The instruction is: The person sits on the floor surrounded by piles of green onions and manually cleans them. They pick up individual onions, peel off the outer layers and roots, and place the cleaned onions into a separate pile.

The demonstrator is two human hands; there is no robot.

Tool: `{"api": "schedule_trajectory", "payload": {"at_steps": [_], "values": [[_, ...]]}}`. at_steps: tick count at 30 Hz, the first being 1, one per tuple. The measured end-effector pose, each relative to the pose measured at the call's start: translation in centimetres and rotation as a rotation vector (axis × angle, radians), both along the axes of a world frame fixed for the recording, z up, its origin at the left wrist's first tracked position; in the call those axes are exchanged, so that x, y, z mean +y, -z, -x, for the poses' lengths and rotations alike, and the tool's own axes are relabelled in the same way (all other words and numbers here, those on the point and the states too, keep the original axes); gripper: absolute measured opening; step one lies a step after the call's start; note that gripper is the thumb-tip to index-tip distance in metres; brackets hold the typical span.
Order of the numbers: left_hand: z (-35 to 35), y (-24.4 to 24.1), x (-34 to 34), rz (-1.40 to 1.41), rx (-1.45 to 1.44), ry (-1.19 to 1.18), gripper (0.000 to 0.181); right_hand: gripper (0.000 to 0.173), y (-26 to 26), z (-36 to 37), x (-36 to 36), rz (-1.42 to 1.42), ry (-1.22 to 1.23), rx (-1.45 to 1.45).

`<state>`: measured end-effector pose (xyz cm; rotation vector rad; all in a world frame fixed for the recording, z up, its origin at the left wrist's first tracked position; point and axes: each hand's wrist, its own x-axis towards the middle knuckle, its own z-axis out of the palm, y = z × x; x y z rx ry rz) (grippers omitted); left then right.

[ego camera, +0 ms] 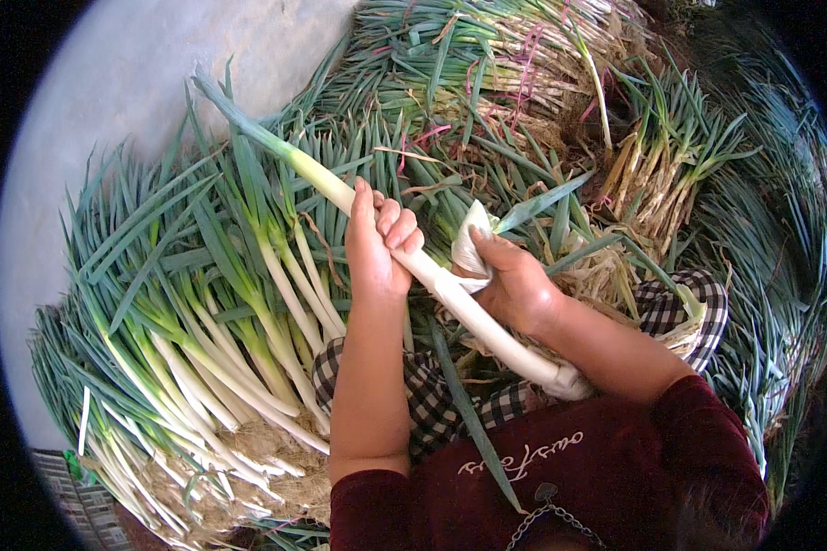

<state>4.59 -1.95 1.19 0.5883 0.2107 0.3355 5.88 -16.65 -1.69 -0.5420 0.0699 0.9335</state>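
Note:
My left hand (384,241) is wrapped around the pale shaft of a thick leek-like scallion (472,313). Its green top slants to the upper left, and its root end lies close to my shirt. Pinched in my right hand (513,275) is a peeled-back white outer sheath (471,241) with a green leaf (543,202) on it. A strip of that sheath still joins the shaft between my hands. Part of the sheath is hidden behind my right fingers.
Cleaned scallions (207,386) with white shafts lie to the left. Unpeeled bundles tied with pink strips (527,65) are heaped at the back, and another bunch (661,169) stands right. Stripped husks (603,272) lie by my checkered-cloth knee (706,303). A pale concrete floor (145,76) shows upper left.

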Motion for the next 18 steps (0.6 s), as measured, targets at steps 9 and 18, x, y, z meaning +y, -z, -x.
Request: {"api": "schedule_trajectory", "payload": {"at_steps": [9,18], "values": [[-1.9,4.8,8.7,0.027,0.214,-0.243,0.028,0.035,0.7,3.9,-18.3,0.651,-0.33,-0.24],[-3.0,7.8,4.0,-0.087,0.466,-0.24,0.029,0.035,-2.1,6.2,-28.1,0.754,-0.523,-0.425]]}}
